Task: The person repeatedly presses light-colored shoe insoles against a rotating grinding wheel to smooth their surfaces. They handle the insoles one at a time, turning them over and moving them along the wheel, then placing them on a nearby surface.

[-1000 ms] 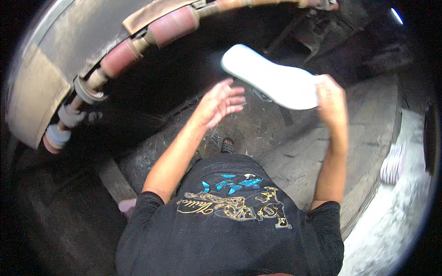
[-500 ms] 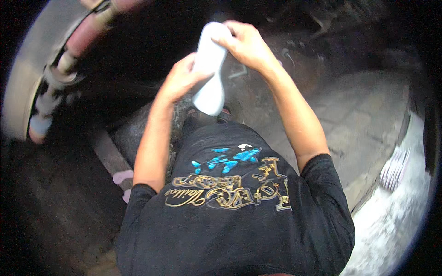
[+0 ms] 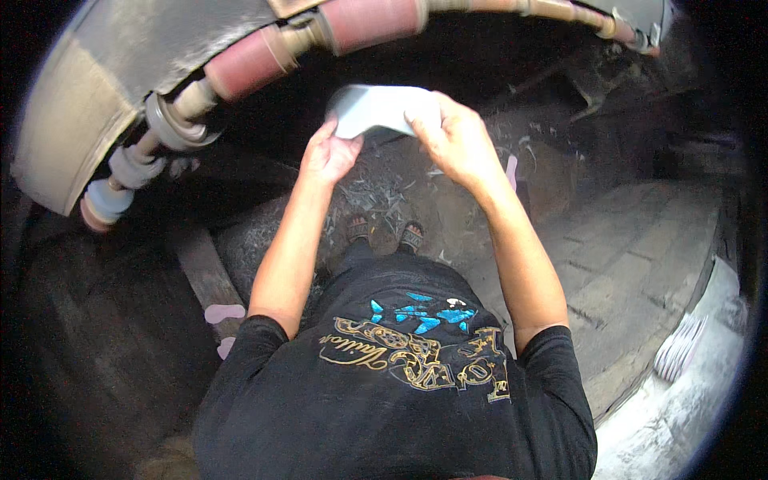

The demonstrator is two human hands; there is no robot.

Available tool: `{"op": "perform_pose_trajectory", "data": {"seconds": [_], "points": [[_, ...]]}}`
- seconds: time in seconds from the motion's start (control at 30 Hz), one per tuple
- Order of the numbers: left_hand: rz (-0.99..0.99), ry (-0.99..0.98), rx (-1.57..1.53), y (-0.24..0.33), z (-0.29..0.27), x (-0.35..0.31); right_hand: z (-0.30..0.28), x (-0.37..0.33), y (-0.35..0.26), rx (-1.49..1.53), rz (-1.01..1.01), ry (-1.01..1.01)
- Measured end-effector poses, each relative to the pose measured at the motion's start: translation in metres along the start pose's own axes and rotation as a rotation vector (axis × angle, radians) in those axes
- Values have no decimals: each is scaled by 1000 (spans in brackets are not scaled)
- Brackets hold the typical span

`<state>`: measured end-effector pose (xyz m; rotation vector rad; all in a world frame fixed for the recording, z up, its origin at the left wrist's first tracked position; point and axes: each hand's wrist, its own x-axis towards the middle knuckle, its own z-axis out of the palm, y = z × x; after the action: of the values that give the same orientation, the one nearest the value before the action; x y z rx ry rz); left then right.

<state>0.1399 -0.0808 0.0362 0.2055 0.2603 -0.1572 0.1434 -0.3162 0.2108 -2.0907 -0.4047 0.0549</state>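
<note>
A pale shoe sole (image 3: 372, 108) is stretched sideways between my two hands, just below the row of rollers. My left hand (image 3: 332, 152) grips its left end, thumb on the near face. At the other end, my right hand (image 3: 456, 138) is closed round the sole with the thumb pressed on its surface. The fingers behind the sole are partly hidden. A small gap of dark background shows between the sole and the nearest pink roller (image 3: 252, 62).
A machine shaft with pink rollers and grey wheels (image 3: 176, 124) arcs across the top and left. Pink sole-shaped pieces (image 3: 225, 313) lie on a plank (image 3: 205, 264) at left. A stack of pale soles (image 3: 681, 349) rests on a whitish dusty surface (image 3: 668, 424) at right. Scraps litter the floor by my feet.
The sole has turned from nearly upright to roughly level, and both hands have shifted to its two ends. More of the roller shaft now shows along the top.
</note>
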Motion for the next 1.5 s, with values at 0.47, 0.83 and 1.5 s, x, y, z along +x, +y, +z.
{"op": "perform_pose_trajectory", "data": {"seconds": [0.47, 0.83, 1.5], "points": [[-23, -266, -104, -1, 61, 52, -20, 4, -64, -385, -302, 241], [-126, -503, 123, -41, 138, 13, -40, -126, -58, -352, -175, 266], [-405, -305, 728, -49, 56, -66, 10, 40, -30, -189, 12, 93]]}}
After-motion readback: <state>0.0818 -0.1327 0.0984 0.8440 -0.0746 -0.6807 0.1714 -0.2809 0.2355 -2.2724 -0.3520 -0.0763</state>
